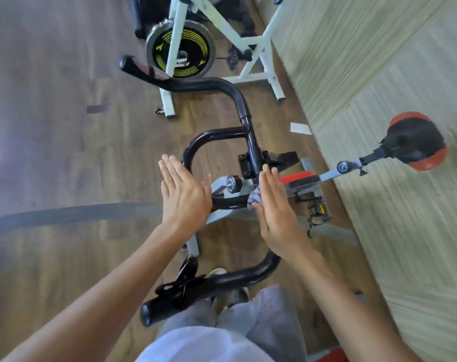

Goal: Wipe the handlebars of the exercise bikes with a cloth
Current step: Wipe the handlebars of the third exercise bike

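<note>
The black handlebars (244, 108) of a grey exercise bike run from top to bottom through the middle of the view, with an inner loop (196, 145) and a lower grip (196, 291). My right hand (277, 210) is held flat with straight fingers beside the stem. A small blue-grey patterned cloth (255, 198) is tucked under its thumb and rests on the lower curve of the loop. My left hand (183, 194) is flat and holds nothing. It hovers over the left side of the loop, palm facing the right hand.
A white exercise bike (258, 40) with a black and yellow flywheel (180, 52) stands ahead. This bike's red and black saddle (415, 141) sticks out to the right near a pale wall (379, 61). A tension knob (232, 184) and a pedal (317, 210) lie below the bars. The floor is wood.
</note>
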